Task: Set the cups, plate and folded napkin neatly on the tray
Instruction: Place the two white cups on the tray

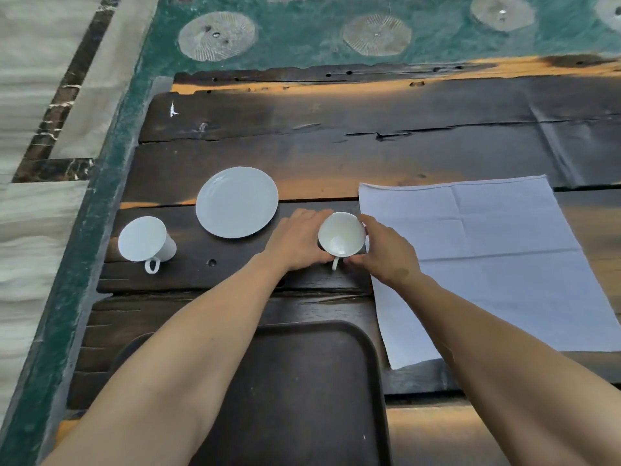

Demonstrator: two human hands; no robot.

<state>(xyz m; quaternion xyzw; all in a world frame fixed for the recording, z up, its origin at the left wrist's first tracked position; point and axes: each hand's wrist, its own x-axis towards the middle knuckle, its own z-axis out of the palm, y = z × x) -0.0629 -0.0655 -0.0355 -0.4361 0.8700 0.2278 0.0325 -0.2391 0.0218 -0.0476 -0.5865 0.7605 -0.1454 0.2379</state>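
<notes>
A white cup (341,234) stands upright on the dark wooden table, its handle pointing toward me. My left hand (299,240) wraps its left side and my right hand (386,250) its right side. A second white cup (145,239) stands at the far left, handle toward me. Between the two cups, a little farther back, lies a white plate (237,201). A pale napkin (487,257) is spread flat and unfolded on the right. The dark tray (302,381) sits near me, partly under my forearms, with nothing on it.
The wooden table (336,139) has cracks and holes and ends at its left edge near the second cup. Beyond it lies a green patterned floor (302,35) with round pale marks.
</notes>
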